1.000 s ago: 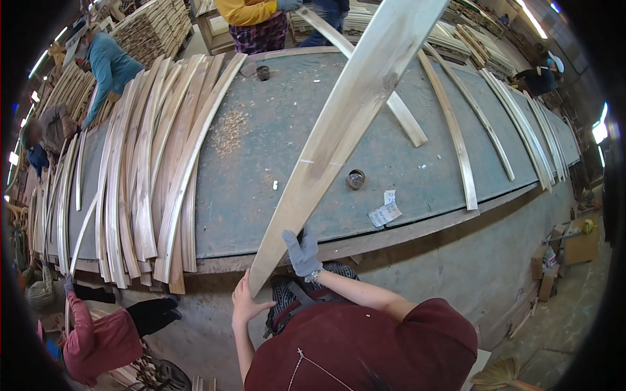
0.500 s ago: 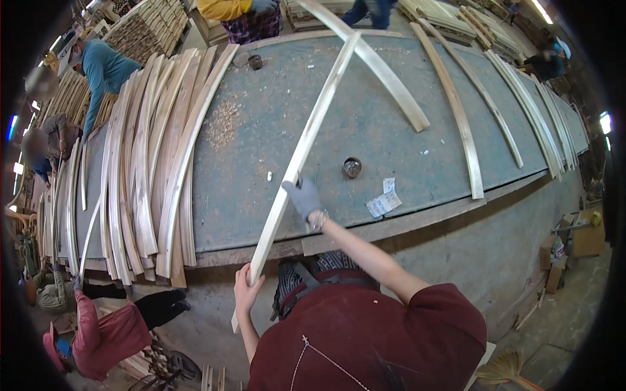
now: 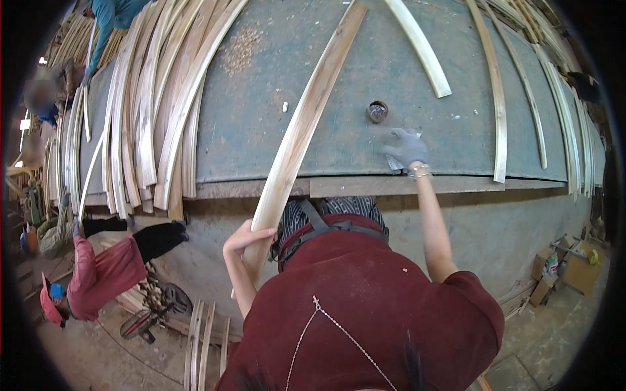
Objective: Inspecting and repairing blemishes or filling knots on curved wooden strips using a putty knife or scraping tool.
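My bare left hand (image 3: pixel 244 240) grips a long wooden board (image 3: pixel 303 137) near its lower end, below the table edge; the board slopes up to the far side of the grey-green table (image 3: pixel 261 156). Off to the board's right, my grey-gloved right hand (image 3: pixel 407 144) reaches over the table with fingers apart, on or just above a crumpled paper scrap (image 3: pixel 392 164) that it mostly covers. A small dark round cup (image 3: pixel 377 112) stands just beyond that hand.
Many curved boards (image 3: pixel 132 117) overlap on the left; more (image 3: pixel 499 130) lie at the right. A co-worker in pink (image 3: pixel 107 270) is at lower left; a blue sleeve (image 3: pixel 103 36) shows at upper left. Wood shavings (image 3: pixel 238 51) dot the table. Cardboard boxes (image 3: pixel 574 264) sit at lower right.
My right hand has let go of the board and moved right onto the paper scrap. The board has been turned and lowered, still in my left hand. The view has tilted further down.
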{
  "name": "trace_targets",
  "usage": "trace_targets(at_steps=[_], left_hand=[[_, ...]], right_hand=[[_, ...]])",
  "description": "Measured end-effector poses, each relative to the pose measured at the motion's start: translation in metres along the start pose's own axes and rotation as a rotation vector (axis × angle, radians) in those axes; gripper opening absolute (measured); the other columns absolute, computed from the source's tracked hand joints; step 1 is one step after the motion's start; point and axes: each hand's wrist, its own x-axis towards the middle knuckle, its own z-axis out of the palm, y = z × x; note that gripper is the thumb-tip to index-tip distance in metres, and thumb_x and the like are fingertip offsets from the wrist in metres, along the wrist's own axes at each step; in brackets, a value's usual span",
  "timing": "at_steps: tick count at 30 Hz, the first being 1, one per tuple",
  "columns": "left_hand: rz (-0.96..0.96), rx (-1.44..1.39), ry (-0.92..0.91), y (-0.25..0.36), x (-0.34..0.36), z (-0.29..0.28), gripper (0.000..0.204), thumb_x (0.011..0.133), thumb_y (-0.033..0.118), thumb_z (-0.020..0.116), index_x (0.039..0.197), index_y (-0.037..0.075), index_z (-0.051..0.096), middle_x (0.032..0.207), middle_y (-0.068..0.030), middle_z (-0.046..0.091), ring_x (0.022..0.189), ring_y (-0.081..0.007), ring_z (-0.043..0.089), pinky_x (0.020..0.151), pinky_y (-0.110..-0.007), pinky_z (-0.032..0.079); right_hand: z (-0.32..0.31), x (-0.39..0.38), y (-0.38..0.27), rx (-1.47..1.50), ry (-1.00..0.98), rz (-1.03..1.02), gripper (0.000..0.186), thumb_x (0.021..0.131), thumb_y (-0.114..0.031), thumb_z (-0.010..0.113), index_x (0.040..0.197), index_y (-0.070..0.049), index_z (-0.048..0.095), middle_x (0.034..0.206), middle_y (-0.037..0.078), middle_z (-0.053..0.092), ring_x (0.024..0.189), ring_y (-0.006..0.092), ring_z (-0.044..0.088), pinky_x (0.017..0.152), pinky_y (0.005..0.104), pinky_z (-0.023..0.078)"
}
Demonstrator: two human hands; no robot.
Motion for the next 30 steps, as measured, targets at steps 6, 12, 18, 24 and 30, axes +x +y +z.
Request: trace_targets(at_steps=[6,12,18,24,30], left_hand=[[-0.002,-0.028,-0.042,0.013,-0.012,-0.002,0.037,0.075,0.02,0.07,0.101,0.001,0.054,0.079,-0.0061,0.06,0.073,-0.0142,0.058,0.065,-0.029,0.047],[0.047,-0.213,0.036,0.034,-0.032,0.005,0.057,0.077,0.01,0.067,0.124,0.001,0.035,0.1,-0.0107,0.051,0.078,-0.0208,0.059,0.058,-0.033,0.052],[0.076,-0.177,0.033,0.048,-0.045,0.009,0.066,0.074,0.005,0.069,0.128,0.002,0.031,0.102,-0.0106,0.05,0.08,-0.0202,0.059,0.06,-0.033,0.053],[0.0,-0.072,0.048,0.068,-0.056,0.013,0.072,0.069,0.001,0.072,0.128,0.0,0.032,0.097,-0.009,0.051,0.078,-0.0149,0.057,0.059,-0.032,0.054],[0.0,-0.105,0.025,0.07,-0.076,0.011,0.074,0.068,0.001,0.073,0.129,0.0,0.03,0.097,-0.009,0.052,0.074,-0.0158,0.058,0.059,-0.031,0.053]], right_hand=[[0.027,-0.034,0.046,-0.192,-0.006,-0.14,0.067,0.063,-0.05,0.068,0.123,-0.026,0.049,0.132,0.005,0.043,0.106,0.0268,0.052,0.085,0.0373,0.046],[0.042,-0.05,0.061,-0.188,0.05,-0.387,0.06,0.069,-0.026,0.066,0.125,-0.028,0.046,0.13,-0.003,0.045,0.099,0.0246,0.055,0.078,0.0348,0.048],[0.027,-0.039,0.006,0.115,0.283,-0.584,0.052,0.07,-0.004,0.054,0.118,-0.024,0.055,0.118,0.0,0.056,0.087,0.0257,0.058,0.075,0.0326,0.048],[0.026,0.022,-0.124,0.097,0.479,-0.479,0.051,0.07,-0.005,0.053,0.118,-0.022,0.055,0.117,0.003,0.057,0.089,0.0273,0.058,0.077,0.0346,0.046],[0.052,0.092,-0.134,0.075,0.678,-0.96,0.051,0.071,-0.005,0.053,0.118,-0.024,0.055,0.11,0.003,0.06,0.079,0.0248,0.06,0.064,0.0319,0.05]])
